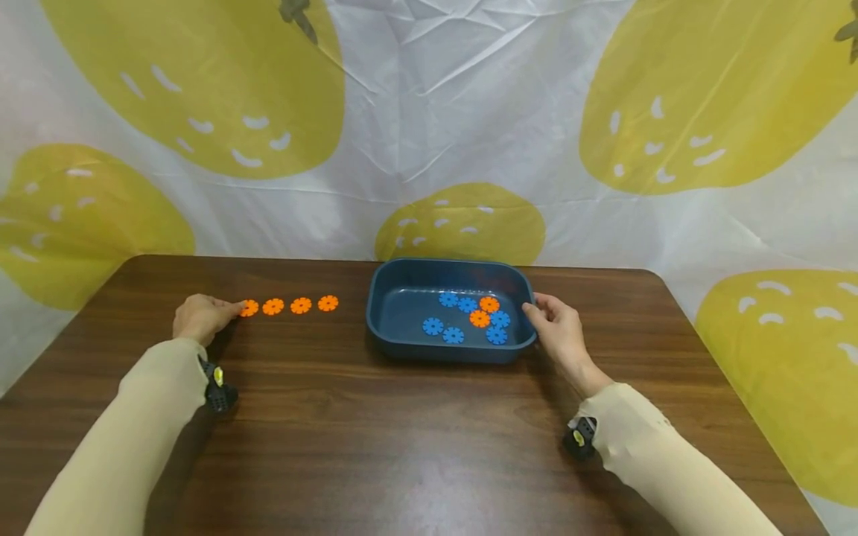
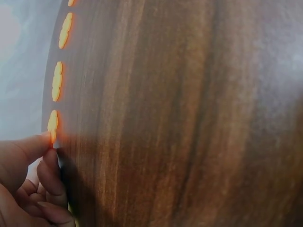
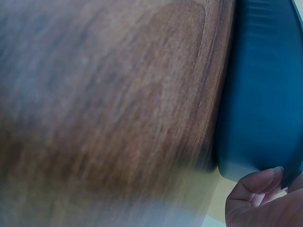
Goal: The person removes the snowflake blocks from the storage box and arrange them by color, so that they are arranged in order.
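A row of several flat orange notched discs lies toward the back left of the table. My left hand pinches the edge of the leftmost orange disc between thumb and fingertip, also seen in the left wrist view, where the same disc touches the thumb. On the right, my right hand grips the right rim of a dark blue rectangular bin. Its thumb lies over the rim, while the other fingers are partly hidden behind the wall. Inside the bin are several blue discs and two orange discs.
The brown wooden table has rounded back corners. A white cloth printed with yellow fruit shapes hangs behind and beside it. Black wrist cameras sit on both sleeves, the left one close above the tabletop.
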